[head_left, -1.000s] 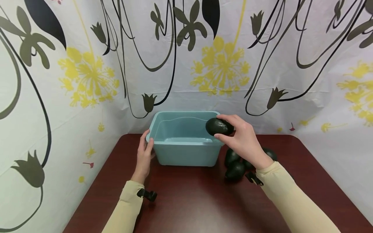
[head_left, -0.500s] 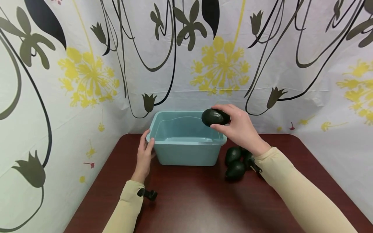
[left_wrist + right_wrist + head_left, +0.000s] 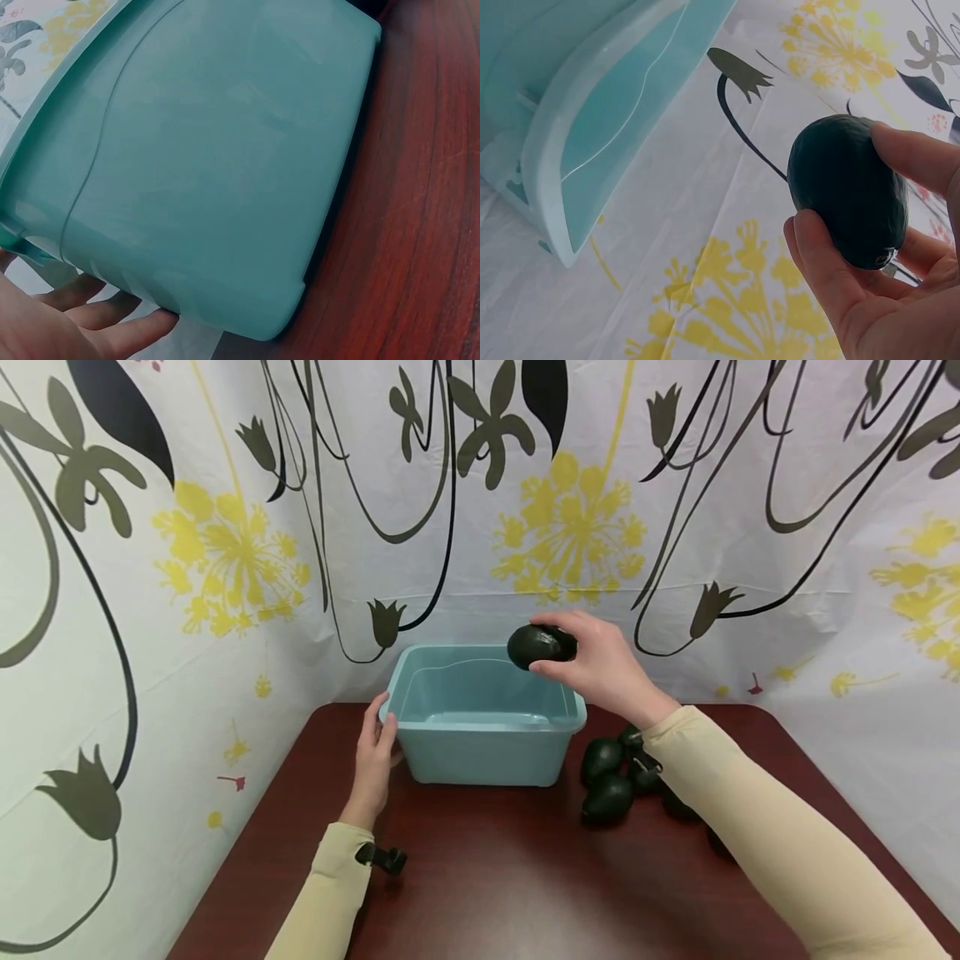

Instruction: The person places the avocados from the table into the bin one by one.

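Observation:
A dark green avocado (image 3: 534, 647) is pinched between the thumb and fingers of my right hand (image 3: 603, 664), up above the right back part of a light blue plastic tub (image 3: 487, 756). In the right wrist view the avocado (image 3: 847, 187) shows whole, its stem end toward the palm. My left hand (image 3: 372, 760) grips the tub's left rim, thumb at the front corner and fingers round the outer side. From the left wrist view, fingertips of the left hand (image 3: 82, 322) press against the tub's wall (image 3: 202, 165). The part of the tub's inside that shows holds nothing.
Several more avocados (image 3: 607, 799) lie in a cluster on the dark red wooden table (image 3: 480, 877), right of the tub, partly hidden by the right sleeve (image 3: 750, 810). A patterned white cloth (image 3: 465, 568) hangs close behind the table and along its sides.
My right hand has carried the avocado up and to the left, from the tub's right rim to above its back edge. The left hand and the tub stay put.

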The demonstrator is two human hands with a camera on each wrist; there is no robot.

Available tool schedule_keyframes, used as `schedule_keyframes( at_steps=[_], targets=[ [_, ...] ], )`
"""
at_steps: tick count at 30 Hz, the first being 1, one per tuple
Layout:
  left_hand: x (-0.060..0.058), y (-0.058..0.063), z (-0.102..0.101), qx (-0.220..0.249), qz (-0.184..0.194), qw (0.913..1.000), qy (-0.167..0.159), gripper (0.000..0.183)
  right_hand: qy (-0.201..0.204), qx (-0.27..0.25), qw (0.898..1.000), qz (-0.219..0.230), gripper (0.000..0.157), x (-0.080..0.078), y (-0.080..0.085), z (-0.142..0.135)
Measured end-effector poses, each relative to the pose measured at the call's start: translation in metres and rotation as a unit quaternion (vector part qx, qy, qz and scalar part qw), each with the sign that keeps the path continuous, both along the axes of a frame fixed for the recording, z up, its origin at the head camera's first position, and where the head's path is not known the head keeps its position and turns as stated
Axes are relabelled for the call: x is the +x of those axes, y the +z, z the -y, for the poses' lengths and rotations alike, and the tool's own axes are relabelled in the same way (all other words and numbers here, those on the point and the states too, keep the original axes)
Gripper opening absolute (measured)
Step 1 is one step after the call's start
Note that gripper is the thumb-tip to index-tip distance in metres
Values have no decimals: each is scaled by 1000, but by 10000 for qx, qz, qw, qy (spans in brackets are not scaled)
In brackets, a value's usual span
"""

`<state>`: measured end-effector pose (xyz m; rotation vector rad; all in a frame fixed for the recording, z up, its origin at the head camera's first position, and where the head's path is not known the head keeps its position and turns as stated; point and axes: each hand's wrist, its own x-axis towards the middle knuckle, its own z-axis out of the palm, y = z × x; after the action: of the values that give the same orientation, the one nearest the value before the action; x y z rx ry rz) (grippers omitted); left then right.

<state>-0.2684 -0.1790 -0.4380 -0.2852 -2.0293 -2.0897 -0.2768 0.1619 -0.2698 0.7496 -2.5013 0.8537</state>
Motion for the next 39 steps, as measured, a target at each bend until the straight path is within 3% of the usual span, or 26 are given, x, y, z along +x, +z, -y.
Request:
schedule_keyframes(
  at_steps=[11,22,39],
  targets=[
    [0,2,-3,-9,190,9998,99,60,382,325,9981,349,58,-25,7,16],
    [1,3,-4,24,289,9995,86,61,417,822,9940,586,59,-47,3,34],
    [1,3,-1,0,399,9991,116,60,698,1507,9804,1065,55,-53,-13,50]
  ],
)
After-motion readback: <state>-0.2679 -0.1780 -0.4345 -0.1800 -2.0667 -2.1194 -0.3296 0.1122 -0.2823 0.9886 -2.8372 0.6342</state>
